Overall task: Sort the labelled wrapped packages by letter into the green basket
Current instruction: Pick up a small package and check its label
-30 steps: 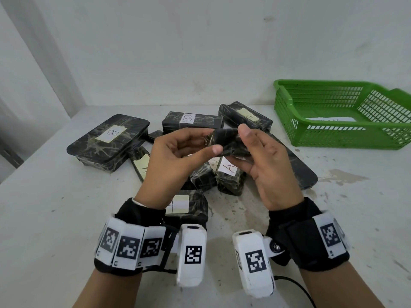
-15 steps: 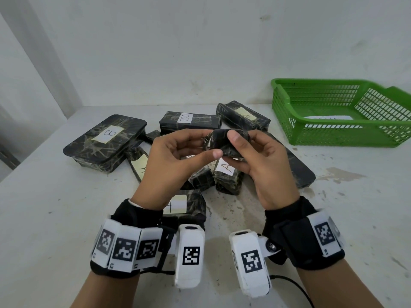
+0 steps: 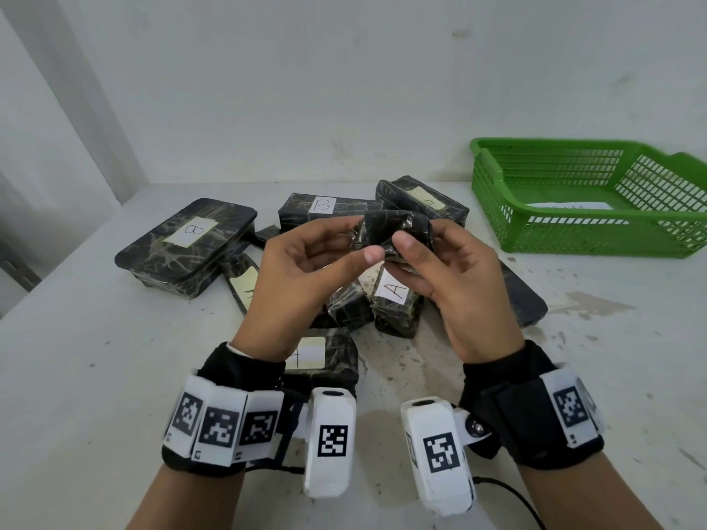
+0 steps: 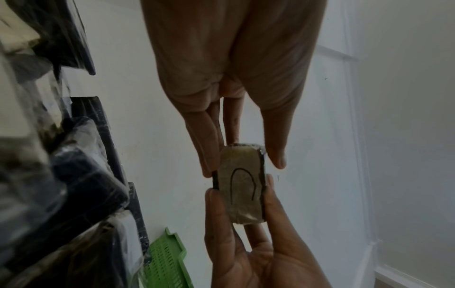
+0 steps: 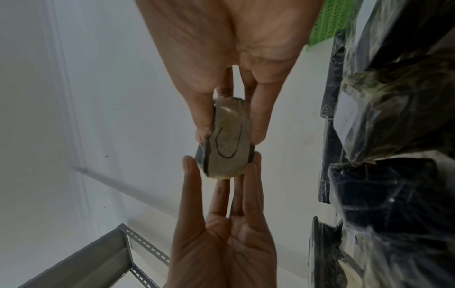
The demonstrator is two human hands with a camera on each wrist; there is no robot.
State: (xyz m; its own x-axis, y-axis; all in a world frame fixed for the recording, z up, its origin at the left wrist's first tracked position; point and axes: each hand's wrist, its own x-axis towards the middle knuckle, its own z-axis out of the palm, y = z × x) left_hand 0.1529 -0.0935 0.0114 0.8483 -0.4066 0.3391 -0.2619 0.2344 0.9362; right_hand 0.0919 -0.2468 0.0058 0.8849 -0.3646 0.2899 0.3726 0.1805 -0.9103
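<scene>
Both hands hold one small black wrapped package (image 3: 394, 233) in the air above the pile. My left hand (image 3: 359, 244) pinches its left end between thumb and fingers. My right hand (image 3: 417, 242) pinches its right end. The left wrist view shows the package's (image 4: 242, 185) pale label with a curved letter like a C, and so does the right wrist view of the package (image 5: 227, 148). The green basket (image 3: 597, 239) stands at the back right, apart from the hands, with a white paper (image 3: 566, 206) lying inside.
Black wrapped packages lie piled on the white table: a flat box marked B (image 3: 187, 246), another B package (image 3: 325, 208), an A package (image 3: 394, 296) under the hands, one (image 3: 321, 353) by my left wrist, and a flat one (image 3: 524, 300) on the right. A wall stands behind.
The small package has been turned a little between the fingertips of both hands. It stays above the pile, and nothing else has moved.
</scene>
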